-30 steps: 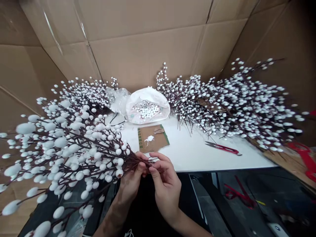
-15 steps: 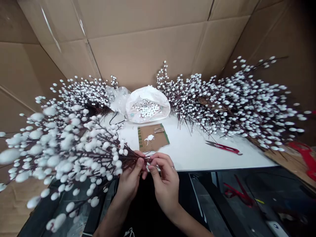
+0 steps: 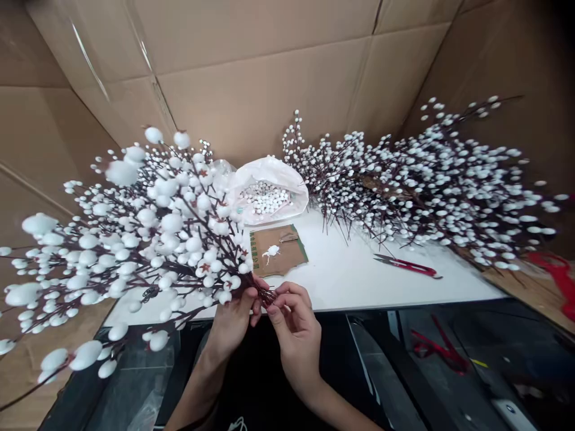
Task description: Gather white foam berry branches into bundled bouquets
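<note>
A bunch of artificial white berry branches (image 3: pixel 173 224) fans out up and to the left from my hands. My left hand (image 3: pixel 236 320) is closed round its dark brown stems, just below the berries. At the stem ends, my right hand (image 3: pixel 294 323) is closed with thumb and fingertips pinching the wire-like stems (image 3: pixel 266 294). Just beyond my hands lies a piece of brown cardboard (image 3: pixel 281 258) with a white blob (image 3: pixel 272 252) on it. Behind that, a white plastic bag (image 3: pixel 294 206) stands open with many loose white berries (image 3: pixel 265 196) inside.
A large pile of white berry branches (image 3: pixel 404 185) covers the table's right back. Red-handled thread snips (image 3: pixel 408 264) lie on the white table (image 3: pixel 336 269) at right. Cardboard walls (image 3: pixel 269 90) enclose the back and sides. Red ribbon (image 3: pixel 438 347) hangs below the right front edge.
The berry bunch has swung upward and turned in my hands, its berry heads now nearer the white bag. My right fingers have shifted slightly left along the stem ends.
</note>
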A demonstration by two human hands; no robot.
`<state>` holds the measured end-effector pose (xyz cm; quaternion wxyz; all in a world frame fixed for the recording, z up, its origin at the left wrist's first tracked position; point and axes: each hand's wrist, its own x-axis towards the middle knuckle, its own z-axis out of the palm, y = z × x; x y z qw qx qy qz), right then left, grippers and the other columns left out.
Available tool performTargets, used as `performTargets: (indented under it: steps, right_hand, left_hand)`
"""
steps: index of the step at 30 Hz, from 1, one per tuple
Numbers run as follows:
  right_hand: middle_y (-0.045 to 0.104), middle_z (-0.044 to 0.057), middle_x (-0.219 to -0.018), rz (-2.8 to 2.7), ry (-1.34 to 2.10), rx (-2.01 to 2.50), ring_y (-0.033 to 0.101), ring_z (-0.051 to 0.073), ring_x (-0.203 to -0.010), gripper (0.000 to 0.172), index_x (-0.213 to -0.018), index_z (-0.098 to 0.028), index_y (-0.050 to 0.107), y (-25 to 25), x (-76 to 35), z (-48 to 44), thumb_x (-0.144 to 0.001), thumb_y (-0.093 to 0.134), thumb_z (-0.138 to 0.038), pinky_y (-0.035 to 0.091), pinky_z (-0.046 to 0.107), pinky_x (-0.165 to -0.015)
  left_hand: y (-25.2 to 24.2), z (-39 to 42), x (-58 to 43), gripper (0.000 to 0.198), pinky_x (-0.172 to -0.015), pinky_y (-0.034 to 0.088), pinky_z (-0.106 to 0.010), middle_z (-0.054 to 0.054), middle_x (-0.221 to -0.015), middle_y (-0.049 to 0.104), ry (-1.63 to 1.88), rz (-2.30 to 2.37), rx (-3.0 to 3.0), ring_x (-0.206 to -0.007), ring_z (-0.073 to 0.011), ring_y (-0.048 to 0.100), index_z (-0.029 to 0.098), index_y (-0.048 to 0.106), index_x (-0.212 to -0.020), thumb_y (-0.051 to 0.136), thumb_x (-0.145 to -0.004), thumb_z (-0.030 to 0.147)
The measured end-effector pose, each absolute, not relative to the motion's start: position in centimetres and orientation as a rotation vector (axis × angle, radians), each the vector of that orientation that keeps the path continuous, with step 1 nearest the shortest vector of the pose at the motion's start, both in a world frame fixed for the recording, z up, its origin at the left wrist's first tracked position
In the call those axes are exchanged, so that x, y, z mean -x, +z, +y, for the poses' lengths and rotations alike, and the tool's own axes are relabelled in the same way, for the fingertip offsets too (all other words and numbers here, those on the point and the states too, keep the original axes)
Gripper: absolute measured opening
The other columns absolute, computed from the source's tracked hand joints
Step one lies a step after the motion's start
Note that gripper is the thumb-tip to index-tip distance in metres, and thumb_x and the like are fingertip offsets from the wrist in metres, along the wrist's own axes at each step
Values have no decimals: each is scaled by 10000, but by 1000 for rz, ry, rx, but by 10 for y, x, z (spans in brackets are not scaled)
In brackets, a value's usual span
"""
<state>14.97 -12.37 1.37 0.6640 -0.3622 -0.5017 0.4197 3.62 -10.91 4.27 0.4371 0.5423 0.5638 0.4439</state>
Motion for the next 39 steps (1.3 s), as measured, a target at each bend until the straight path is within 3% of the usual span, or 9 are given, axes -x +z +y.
performTargets:
  steps: [4,8,14,20,25,29,34,39]
  right_hand:
    - [512,74,-1088,-1141,882,814,550,228,-1030,63,-770,-189,568,5,-146,-125,-815,565,-146,479,372,-844]
    - [561,59,-1061,-1222,659,755,565,209,-1012,143,-839,-199,566,-3,-146,-126,-782,569,-67,486,376,-861]
    - [603,40,-986,-1312,397,685,599,184,-919,273,-912,-183,597,-10,-148,-124,-726,583,15,525,330,-790]
    - [612,50,-994,-1316,323,660,612,196,-902,318,-948,-173,609,-12,-143,-125,-709,588,37,550,342,-756]
    - [615,55,-996,-1292,267,674,614,209,-907,337,-964,-180,615,-12,-139,-127,-692,617,20,564,346,-736]
    - [619,53,-968,-1283,191,717,624,205,-874,315,-946,-188,621,-12,-137,-128,-692,633,-2,574,346,-722]
    - [627,47,-922,-1291,114,721,634,215,-843,339,-973,-207,624,-16,-135,-127,-697,633,-11,585,379,-718]
    - [649,52,-925,-1320,64,716,645,234,-860,398,-1053,-235,611,-22,-136,-124,-714,627,-26,594,405,-711]
  left_hand:
    - [52,-108,-35,372,-477,287,-249,69,-496,428,1039,1352,-1381,-438,-101,381,195,579,-786,439,-817,538]
    - [52,-106,-36,429,-452,240,-243,60,-477,376,1037,1309,-1348,-451,-93,329,174,523,-616,465,-799,558]
    - [51,-107,-38,385,-426,228,-211,61,-616,374,1056,1121,-1277,-482,-77,289,206,566,-957,432,-829,543]
    - [59,-107,-42,368,-429,255,-195,29,-804,462,1171,988,-1155,-503,-46,340,261,581,-1094,573,-786,462]
    - [65,-107,-50,363,-390,241,-196,32,-631,516,1329,1108,-1082,-402,-35,352,154,641,-875,704,-665,443]
    - [63,-108,-56,283,-377,228,-184,78,-425,413,1426,1173,-1047,-360,-35,326,140,568,-623,722,-657,376]
    - [68,-112,-63,186,-368,272,-184,71,-467,478,1500,1339,-1017,-365,-46,353,151,583,-696,684,-685,308]
    - [79,-118,-68,130,-453,388,-195,7,-603,599,1502,1435,-1087,-520,-103,514,153,612,-684,678,-660,262]
